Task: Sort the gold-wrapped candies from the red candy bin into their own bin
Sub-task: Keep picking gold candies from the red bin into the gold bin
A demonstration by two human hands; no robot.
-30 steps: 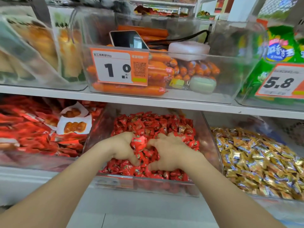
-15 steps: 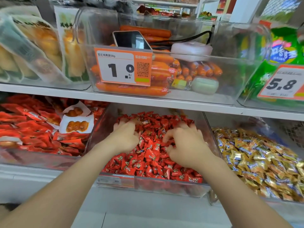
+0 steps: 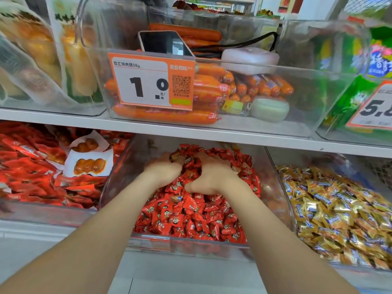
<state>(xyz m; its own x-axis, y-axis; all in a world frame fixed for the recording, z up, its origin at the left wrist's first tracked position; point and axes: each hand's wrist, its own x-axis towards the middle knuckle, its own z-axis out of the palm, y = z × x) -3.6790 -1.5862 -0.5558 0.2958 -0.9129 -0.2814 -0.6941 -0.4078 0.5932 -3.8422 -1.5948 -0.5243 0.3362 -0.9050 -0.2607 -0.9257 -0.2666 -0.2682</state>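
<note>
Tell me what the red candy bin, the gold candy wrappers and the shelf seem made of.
The red candy bin: clear glossy plastic, probably acrylic; candies show through its walls. The gold candy wrappers: shiny metallised film or foil, crinkled, glinting. The shelf: smooth white, perhaps painted metal; unclear.

Clear glossy plastic bin (image 3: 118, 183) holds shiny red foil-like candies (image 3: 191, 215); gold wrappers (image 3: 331, 211) glint.

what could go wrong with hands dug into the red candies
The left hand and right hand have fingers buried in the red candies, so a blind grab may carry red ones into the gold candy bin. Candies heaped at the front wall of the red bin could spill over.
</note>
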